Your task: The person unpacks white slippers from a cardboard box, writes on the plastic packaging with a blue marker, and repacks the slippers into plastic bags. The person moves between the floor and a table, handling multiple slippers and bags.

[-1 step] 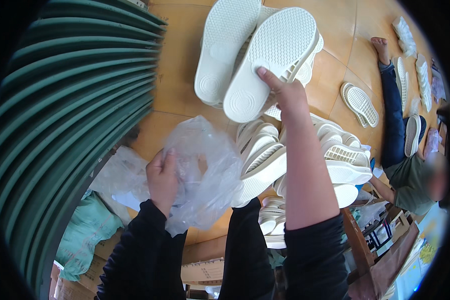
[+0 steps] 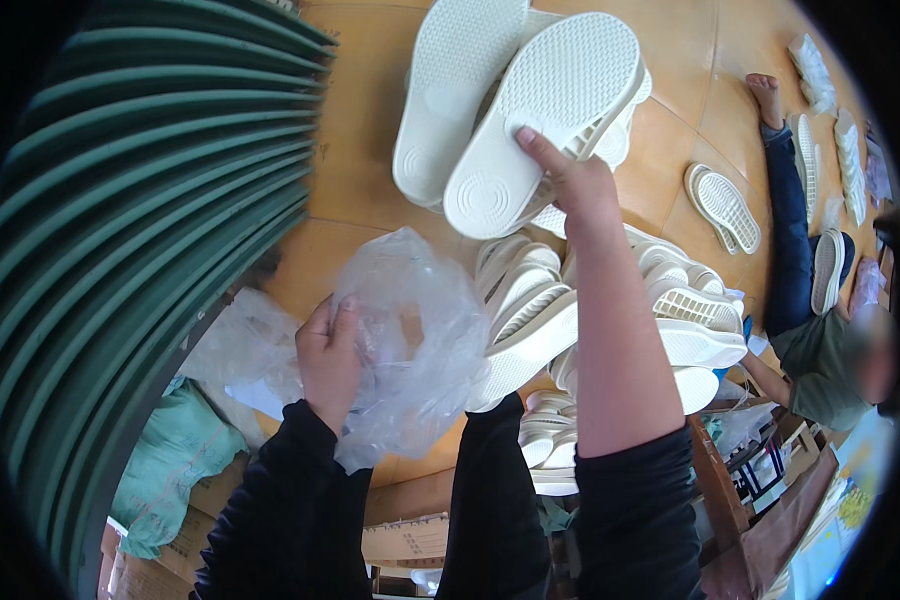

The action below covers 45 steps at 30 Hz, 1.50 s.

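Observation:
My right hand (image 2: 582, 192) grips a white shoe sole (image 2: 555, 85), thumb across its textured face and the other fingers hidden beneath. The sole lies over a stack at the top, beside another white sole (image 2: 460, 75). Lower left, my left hand (image 2: 332, 355) is closed on a crumpled clear plastic bag (image 2: 415, 340), which hangs open-looking and bunched to the right of the fingers. Between my arms, more white soles (image 2: 530, 345) lean in a row, partly covered by my right forearm.
A green ribbed shutter (image 2: 170, 180) runs along the left. Below it lie clear plastic (image 2: 240, 340) and a green sack (image 2: 175, 465). A pair of soles (image 2: 725, 210) rests on the tiled floor at right, near a seated person (image 2: 820, 355). Cardboard (image 2: 405, 540) sits behind my legs.
The bag has spread slightly rounder beside my left hand. My right hand and its sole have barely shifted, and the whole view has drifted a little.

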### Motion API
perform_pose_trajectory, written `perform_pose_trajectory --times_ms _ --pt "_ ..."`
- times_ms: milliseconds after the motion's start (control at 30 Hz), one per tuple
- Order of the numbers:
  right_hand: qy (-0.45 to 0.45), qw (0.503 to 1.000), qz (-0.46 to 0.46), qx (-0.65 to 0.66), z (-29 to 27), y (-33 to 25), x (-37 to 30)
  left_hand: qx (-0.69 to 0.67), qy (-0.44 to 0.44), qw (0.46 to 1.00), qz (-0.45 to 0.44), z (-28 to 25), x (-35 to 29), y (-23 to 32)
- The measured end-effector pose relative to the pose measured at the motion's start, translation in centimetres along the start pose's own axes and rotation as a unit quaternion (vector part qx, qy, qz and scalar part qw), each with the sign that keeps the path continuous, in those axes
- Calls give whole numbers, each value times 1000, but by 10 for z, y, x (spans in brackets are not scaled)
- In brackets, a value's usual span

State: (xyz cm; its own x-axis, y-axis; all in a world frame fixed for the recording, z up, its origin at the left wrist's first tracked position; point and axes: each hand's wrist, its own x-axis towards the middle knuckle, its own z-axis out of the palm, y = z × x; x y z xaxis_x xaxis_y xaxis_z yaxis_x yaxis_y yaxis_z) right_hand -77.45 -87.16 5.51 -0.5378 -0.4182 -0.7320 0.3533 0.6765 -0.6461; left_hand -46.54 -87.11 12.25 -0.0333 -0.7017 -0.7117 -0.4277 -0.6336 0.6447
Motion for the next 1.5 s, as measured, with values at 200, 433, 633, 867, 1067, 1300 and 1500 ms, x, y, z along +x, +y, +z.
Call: perform_pose_trajectory --times_ms 200,433,633,867,1067,1300,1500 --pt "13 995 -85 50 3 12 -16 -69 94 993 27 -47 -35 6" --pt "-71 996 -36 51 -73 -12 -193 188 110 943 253 -88 -76 41" --pt "-417 909 8 -16 -87 -12 -311 81 7 985 154 -74 -96 56" --pt "-348 852 -15 -392 -55 47 -335 143 56 984 88 -70 -125 7" --pt "-347 902 95 -236 -13 143 -315 117 -122 972 163 -59 -196 -50" --pt "-368 922 91 -77 42 214 -313 132 -431 879 157 -77 -221 -62" --pt "-329 938 -10 -111 95 223 -288 260 -308 856 324 -119 -194 -19"
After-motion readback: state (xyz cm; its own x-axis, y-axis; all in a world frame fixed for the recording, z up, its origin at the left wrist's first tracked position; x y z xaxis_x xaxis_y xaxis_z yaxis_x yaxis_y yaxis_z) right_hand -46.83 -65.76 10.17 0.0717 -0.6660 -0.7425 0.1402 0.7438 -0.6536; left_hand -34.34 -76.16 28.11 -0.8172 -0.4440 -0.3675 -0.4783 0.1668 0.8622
